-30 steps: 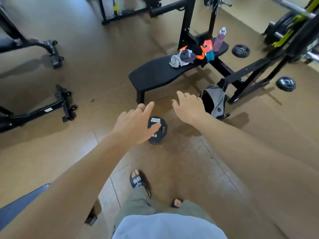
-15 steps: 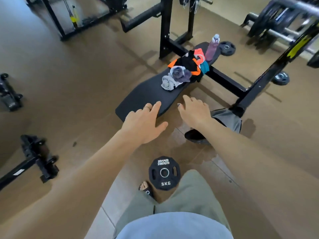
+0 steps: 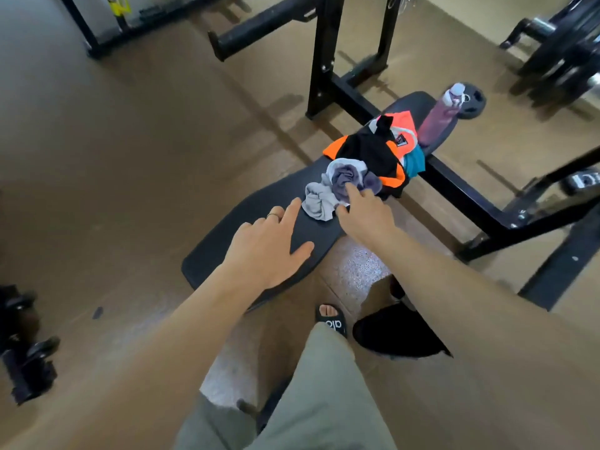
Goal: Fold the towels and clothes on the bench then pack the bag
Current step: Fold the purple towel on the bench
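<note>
Head view: right hand (image 3: 363,216) at crumpled towels (image 3: 337,186), bench (image 3: 259,209).

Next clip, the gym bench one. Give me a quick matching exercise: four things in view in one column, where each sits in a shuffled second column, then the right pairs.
Things:
1. water bottle
2. grey towels
3. black bag
4. left hand

Places:
A. on the floor beside the person's foot, partly behind the right forearm
B. upright at the far end of the bench
C. over the near end of the bench, fingers spread
D. crumpled mid-bench, at the right hand fingertips

Pairs: 1-B, 2-D, 3-A, 4-C
</note>
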### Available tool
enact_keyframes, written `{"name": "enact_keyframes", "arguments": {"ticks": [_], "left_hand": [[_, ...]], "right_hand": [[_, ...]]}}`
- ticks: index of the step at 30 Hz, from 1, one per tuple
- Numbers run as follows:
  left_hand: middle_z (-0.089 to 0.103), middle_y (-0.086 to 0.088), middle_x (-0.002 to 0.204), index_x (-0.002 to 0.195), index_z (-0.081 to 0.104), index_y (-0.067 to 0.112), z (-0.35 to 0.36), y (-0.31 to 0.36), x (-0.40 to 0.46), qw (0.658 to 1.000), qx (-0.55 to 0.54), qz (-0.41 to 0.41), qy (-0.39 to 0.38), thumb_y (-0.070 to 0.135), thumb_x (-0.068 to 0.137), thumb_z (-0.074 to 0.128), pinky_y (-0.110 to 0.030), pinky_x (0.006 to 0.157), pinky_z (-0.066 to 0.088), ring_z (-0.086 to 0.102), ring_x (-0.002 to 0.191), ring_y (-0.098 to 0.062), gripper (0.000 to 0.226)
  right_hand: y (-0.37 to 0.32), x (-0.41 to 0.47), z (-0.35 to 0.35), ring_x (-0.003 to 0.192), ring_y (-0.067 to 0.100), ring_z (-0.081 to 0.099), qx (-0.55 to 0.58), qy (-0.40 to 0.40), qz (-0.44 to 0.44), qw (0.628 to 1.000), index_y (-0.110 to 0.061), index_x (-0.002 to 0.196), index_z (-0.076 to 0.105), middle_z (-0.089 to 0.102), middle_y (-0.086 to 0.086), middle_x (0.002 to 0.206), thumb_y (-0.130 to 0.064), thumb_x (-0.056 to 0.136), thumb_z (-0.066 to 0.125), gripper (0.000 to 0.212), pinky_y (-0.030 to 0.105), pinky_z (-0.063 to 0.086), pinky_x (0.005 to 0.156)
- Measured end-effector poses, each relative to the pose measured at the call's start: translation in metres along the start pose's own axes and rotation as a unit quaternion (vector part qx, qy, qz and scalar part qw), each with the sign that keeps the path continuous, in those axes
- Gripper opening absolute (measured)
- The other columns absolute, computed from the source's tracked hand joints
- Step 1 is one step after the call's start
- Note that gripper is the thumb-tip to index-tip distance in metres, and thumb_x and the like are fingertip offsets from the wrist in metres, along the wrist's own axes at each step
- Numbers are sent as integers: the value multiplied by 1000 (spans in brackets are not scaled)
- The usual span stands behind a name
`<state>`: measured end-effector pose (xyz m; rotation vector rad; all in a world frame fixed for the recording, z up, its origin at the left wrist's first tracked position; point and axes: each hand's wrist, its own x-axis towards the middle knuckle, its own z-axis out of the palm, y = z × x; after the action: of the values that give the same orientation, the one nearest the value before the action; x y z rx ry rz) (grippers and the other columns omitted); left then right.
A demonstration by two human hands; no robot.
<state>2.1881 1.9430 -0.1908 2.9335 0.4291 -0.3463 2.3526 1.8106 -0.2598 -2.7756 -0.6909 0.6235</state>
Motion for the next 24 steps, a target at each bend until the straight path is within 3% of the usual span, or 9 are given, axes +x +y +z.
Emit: {"name": "enact_keyframes", "arguments": {"ticks": [6,11,14,19,22,24], "left_hand": [[36,-4,159,161,-2,23,96,-36,110,1000,-22,-6,8,63,99,35,-41,95,49,57,126,-25,82],[42,-3,153,161,-1,22,197,-72,167,999,-14,31,41,64,99,34,-37,87,49,62,114,-23,83],[41,-3,154,161,-3,21,243,-90,184,998,-14,42,45,64,99,34,-37,87,48,60,118,-23,84],[38,-4,156,161,-3,22,276,-102,187,996,-38,43,62,64,99,36,-39,95,48,58,124,-24,84],[37,-2,158,161,1,24,276,-94,164,989,-110,58,77,61,99,42,-40,99,49,56,127,-21,84],[36,3,158,161,4,26,272,-88,147,978,-185,62,80,59,97,48,-42,103,47,54,129,-17,84]], "right_hand": [[30,137,68,124,46,46,-10,28,21,999,-31,152,30,39,25,144,-35,98,45,56,49,42,96],[46,223,152,131,45,40,25,97,93,991,-32,149,39,35,25,148,-44,99,44,51,50,33,108],[56,249,191,126,44,42,9,176,131,976,-20,131,56,41,24,141,-43,98,48,41,48,34,106],[77,258,199,120,39,45,25,348,133,928,-9,114,66,47,16,132,-21,102,42,29,46,44,87],[71,232,184,117,40,46,52,429,94,897,-6,108,65,50,19,127,-18,100,43,26,47,44,84],[54,206,173,109,40,49,62,487,13,871,-5,100,64,54,20,119,-19,95,47,22,43,41,81]]}}
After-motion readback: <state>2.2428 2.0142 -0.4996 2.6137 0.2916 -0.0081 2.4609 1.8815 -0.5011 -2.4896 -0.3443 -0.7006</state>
